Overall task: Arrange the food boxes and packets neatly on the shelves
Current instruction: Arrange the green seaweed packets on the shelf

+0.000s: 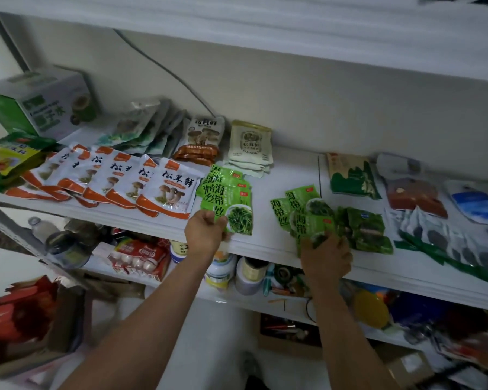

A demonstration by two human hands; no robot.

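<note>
Bright green seaweed packets [228, 201] lie fanned on the white shelf [265, 243], and my left hand [206, 233] grips the lower edge of the front one. A second bunch of green seaweed packets [302, 212] lies further right, with my right hand [326, 258] closed on its lower end. Beside that bunch rest darker green packets [364, 232]. White and orange mushroom packets [110, 178] sit in an overlapping row to the left.
At the back stand a mushroom pouch [203, 139], cream pouches [250, 144] and pale packets [144, 128]. A green and white box [43, 102] sits far left. Assorted packets [434, 209] crowd the right. The shelf below holds bottles, jars and a red carton [141, 257].
</note>
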